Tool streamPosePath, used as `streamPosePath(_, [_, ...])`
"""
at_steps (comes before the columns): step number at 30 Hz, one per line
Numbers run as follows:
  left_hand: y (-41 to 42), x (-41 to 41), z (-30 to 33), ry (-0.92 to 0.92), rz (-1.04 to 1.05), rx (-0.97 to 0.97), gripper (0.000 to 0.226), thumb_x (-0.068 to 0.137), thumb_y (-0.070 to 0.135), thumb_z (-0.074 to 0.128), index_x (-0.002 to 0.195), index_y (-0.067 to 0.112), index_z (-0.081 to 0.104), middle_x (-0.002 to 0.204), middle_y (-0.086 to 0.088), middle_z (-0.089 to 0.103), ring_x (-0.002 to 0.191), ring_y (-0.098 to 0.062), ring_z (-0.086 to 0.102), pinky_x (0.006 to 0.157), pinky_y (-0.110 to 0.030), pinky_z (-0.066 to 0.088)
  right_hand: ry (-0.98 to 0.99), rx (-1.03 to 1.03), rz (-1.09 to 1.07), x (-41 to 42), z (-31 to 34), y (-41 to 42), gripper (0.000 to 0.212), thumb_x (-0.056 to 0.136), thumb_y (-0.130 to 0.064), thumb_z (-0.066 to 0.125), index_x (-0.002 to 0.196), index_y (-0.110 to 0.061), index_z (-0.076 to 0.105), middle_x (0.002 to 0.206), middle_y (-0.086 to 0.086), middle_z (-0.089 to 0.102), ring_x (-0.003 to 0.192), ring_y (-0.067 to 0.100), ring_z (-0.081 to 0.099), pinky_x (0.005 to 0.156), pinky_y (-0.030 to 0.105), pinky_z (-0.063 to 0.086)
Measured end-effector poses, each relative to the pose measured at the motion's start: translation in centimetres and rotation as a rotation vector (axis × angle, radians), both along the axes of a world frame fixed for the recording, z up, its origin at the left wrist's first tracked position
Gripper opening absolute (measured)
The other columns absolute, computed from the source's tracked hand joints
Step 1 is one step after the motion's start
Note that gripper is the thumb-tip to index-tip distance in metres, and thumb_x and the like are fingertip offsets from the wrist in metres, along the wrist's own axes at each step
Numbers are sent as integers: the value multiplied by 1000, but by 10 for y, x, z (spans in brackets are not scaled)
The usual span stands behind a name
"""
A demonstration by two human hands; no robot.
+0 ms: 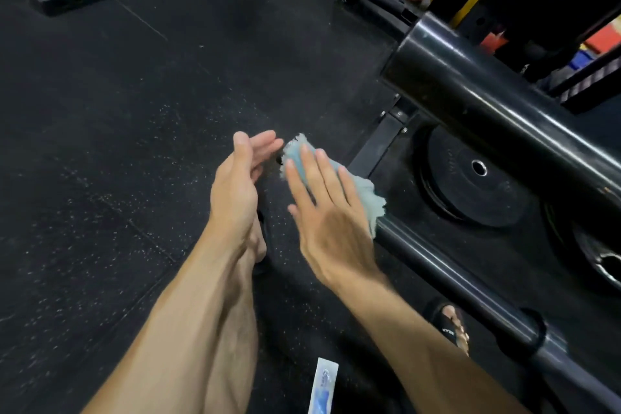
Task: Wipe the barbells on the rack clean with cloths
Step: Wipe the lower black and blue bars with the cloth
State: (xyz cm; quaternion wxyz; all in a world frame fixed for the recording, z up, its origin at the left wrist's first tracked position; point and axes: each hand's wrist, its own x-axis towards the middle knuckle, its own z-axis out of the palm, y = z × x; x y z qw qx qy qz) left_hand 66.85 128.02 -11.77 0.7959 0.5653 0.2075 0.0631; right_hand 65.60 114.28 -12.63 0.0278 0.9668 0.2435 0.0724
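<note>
Head view, only one view. Right hand (331,212) sits at frame centre, fingers (311,171) straight and spread, laid flat over a pale blue cloth (366,193). The cloth covers the near end of a dark barbell (470,289). Nothing curled around the cloth; it looks pressed, not pinched. Left hand (240,178) is just left of the cloth, palm turned toward it, fingers straight and relaxed, holding nothing, a small gap between its fingertips and the cloth edge.

That barbell's long axis runs from under the cloth at centre down to the lower right corner, with a collar near the lower right. A second, thicker barbell sleeve (487,101) runs from upper right toward the right edge, above the first and well apart from both hands.

Key relation: the uncleaned length of the lower bar lies down-right of the right hand, along the bar's axis. The right hand is the nearer one and already on the cloth, so a wipe would likely slide that way.

Black weight plate (470,178) lies on the floor (117,144) between the two bars. Sandalled foot (450,326) at lower centre-right. White-blue packet (322,386) at bottom edge.
</note>
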Motion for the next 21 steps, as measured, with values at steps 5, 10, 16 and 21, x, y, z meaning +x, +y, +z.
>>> streamPosePath(5, [-3, 0, -12, 32, -73, 88, 43, 112, 38, 30, 118, 27, 70, 120, 10, 73, 119, -1, 64, 114, -39, 43, -77, -116, -218, -29, 10, -84, 74, 97, -16, 57, 163, -21, 22, 153, 10, 47, 121, 30, 56, 101, 45, 43])
streamPosePath(10, [1, -2, -20, 29, -52, 66, 36, 111, 35, 32, 116, 30, 67, 123, 7, 71, 120, -6, 64, 114, -41, 44, -54, -155, -422, -80, 15, -181, 65, 105, -50, 28, 151, -8, 46, 111, 11, 66, 85, 33, 62, 73, 47, 51])
streamPosePath(16, [-2, -3, -15, 40, -66, 36, 47, 111, 41, 33, 113, 21, 75, 116, 5, 76, 117, -8, 67, 114, -39, 44, -179, -151, -621, -108, 5, -188, 68, 97, -46, 39, 148, -2, 42, 121, 22, 65, 102, 42, 62, 97, 58, 49])
streamPosePath(21, [-1, -2, -8, 30, -46, -28, 51, 110, 48, 33, 122, 21, 73, 124, 4, 73, 124, -8, 62, 117, -35, 39, -146, -165, -503, -65, 5, -127, 65, 96, -44, 38, 145, -3, 48, 123, 16, 66, 105, 34, 65, 97, 47, 43])
